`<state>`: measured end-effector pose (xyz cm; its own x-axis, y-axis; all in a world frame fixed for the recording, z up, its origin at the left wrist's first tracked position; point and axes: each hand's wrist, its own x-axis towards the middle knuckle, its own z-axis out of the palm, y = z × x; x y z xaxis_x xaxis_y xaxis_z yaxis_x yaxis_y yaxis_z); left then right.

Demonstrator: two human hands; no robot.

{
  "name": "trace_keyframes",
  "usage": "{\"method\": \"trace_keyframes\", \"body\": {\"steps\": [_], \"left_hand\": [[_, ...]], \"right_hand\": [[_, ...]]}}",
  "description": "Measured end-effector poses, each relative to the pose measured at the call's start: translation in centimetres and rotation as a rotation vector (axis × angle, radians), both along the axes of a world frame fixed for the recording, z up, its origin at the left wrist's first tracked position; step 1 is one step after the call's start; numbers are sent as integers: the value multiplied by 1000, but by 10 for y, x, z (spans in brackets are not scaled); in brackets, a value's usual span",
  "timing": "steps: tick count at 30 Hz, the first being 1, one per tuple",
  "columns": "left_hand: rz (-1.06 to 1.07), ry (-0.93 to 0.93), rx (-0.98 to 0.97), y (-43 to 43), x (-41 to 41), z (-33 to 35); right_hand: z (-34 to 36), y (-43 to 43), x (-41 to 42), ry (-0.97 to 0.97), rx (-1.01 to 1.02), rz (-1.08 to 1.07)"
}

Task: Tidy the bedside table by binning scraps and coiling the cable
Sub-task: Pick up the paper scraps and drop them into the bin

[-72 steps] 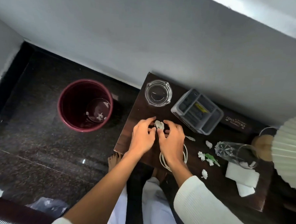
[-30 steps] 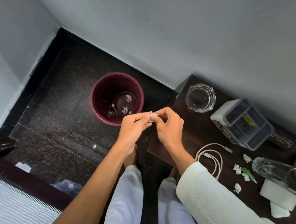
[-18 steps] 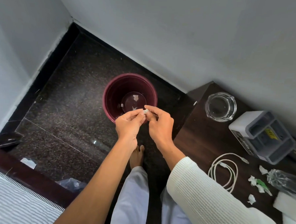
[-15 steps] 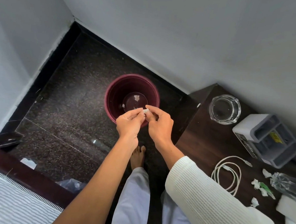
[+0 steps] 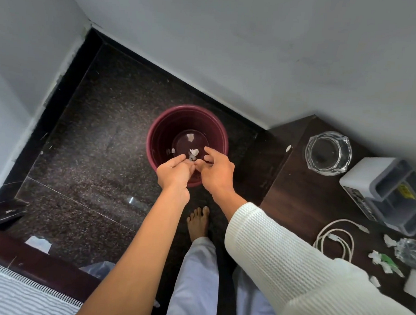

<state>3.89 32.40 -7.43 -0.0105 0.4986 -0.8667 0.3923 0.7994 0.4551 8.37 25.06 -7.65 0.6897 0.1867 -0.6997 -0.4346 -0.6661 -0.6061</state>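
Observation:
Both hands hover over the near rim of the maroon bin [image 5: 152, 140] on the dark floor. My right hand [image 5: 217, 173] has its fingers spread apart. My left hand [image 5: 173, 171] has thumb and fingers curled together; a tiny white bit [image 5: 191, 159] shows at its tips, and I cannot tell whether it is held. A white paper scrap [image 5: 194, 152] and two smaller ones appear inside the bin. On the bedside table [image 5: 297, 186] at the right lie the loosely looped white cable [image 5: 337, 238] and several white scraps [image 5: 375, 256] with a green one [image 5: 387, 259].
The table also carries a glass ashtray [image 5: 327, 152], a grey organiser tray [image 5: 388, 193], a clear plastic bottle [image 5: 411, 250] and a white pad [image 5: 413, 283]. My bare foot [image 5: 198, 223] stands between bin and table. A striped bed edge [image 5: 14, 289] lies lower left.
Both hands carried a scrap from the table leftward to over the bin. My right hand has now spread its fingers, and a white scrap shows inside the bin beyond the fingertips.

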Motion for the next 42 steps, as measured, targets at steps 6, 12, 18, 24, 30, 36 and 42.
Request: {"method": "trace_keyframes", "body": {"steps": [6, 12, 18, 24, 30, 36, 42], "left_hand": [[-84, -33, -5, -7, -7, 11], [-291, -172, 16, -68, -2, 46], [-521, -244, 63, -168, 12, 77], [-793, -306, 87, -255, 20, 93], [-1113, -286, 209, -322, 20, 85], [-1202, -238, 164, -368, 27, 73], [-1273, -197, 167, -386, 31, 66]], "right_hand": [[15, -11, -4, -27, 30, -20], [52, -66, -1, -170, 107, -157], [83, -163, 0, -206, 42, -338], [96, -263, -8, -260, -84, -428], [93, -346, -18, -289, -218, -498], [80, -397, -20, -393, -338, -464], [67, -412, -12, -403, -400, -341]]}}
